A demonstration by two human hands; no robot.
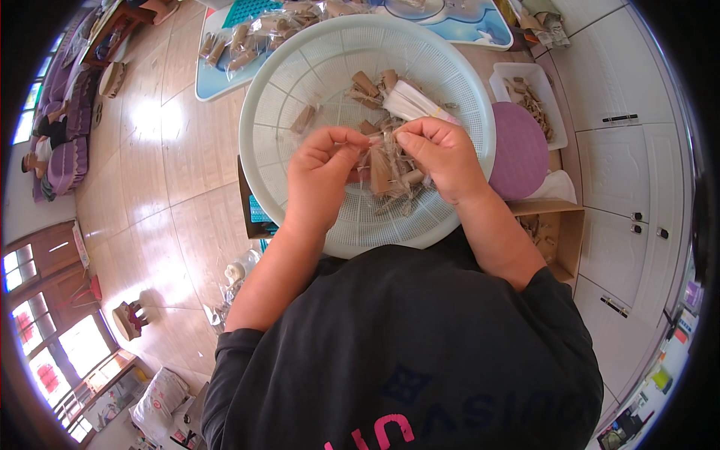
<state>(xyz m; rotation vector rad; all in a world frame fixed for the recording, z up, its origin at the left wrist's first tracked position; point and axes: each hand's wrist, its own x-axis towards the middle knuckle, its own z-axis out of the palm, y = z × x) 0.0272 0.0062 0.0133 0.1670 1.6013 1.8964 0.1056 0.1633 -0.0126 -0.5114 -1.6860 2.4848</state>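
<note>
A large pale-green plastic basket [250, 154] with a mesh bottom sits right in front of my body. Over its middle, my left hand [321, 180] and my right hand [450, 161] face each other, thumbs against forefingers, pinching the top of a small clear plastic bag [381, 171]. A brown tapered piece shows through the film. Loose brown cone-shaped pieces [366, 84] lie beyond my fingers in the basket. Close to my right hand rests a stack of white, flat plastic sleeves [411, 102]. More brown bits beneath the bag are partly hidden by it.
Bagged brown pieces [251, 41] lie on a blue patterned low table [480, 26] beyond the basket. To the right are a white bin [559, 112], a purple round stool top [521, 150], a cardboard box [571, 236] and white cabinets [611, 169]. A person [43, 154] is on a purple sofa, far left.
</note>
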